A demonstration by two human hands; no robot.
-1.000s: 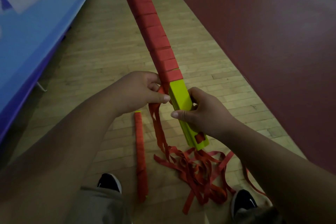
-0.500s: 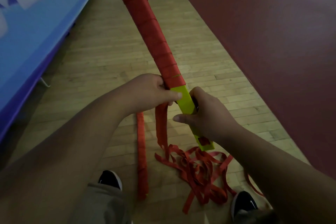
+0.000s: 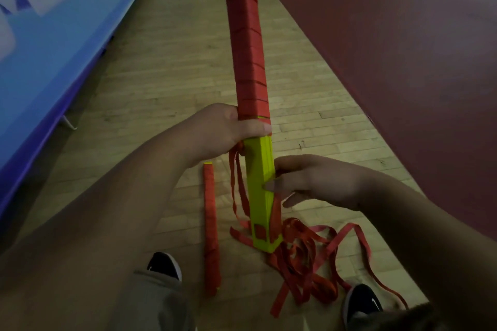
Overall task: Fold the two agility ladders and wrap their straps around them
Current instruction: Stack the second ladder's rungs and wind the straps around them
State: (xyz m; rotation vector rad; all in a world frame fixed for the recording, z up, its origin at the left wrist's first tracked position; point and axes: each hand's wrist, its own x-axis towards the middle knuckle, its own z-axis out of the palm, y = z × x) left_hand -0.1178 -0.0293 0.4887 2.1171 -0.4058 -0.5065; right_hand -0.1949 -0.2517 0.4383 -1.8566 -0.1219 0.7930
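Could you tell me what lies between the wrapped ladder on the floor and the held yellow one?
In the head view, loose red straps hang there from the left hand.

My left hand [image 3: 228, 129] grips the ladder [image 3: 259, 169], thumb laid across it. My right hand [image 3: 309, 183] pinches it just below, thumb on its face.

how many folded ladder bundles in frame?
2. The held ladder bundle is gripped by the left hand and right hand, partly strap-wrapped. The wrapped ladder bundle lies on the floor left of it. No others visible.
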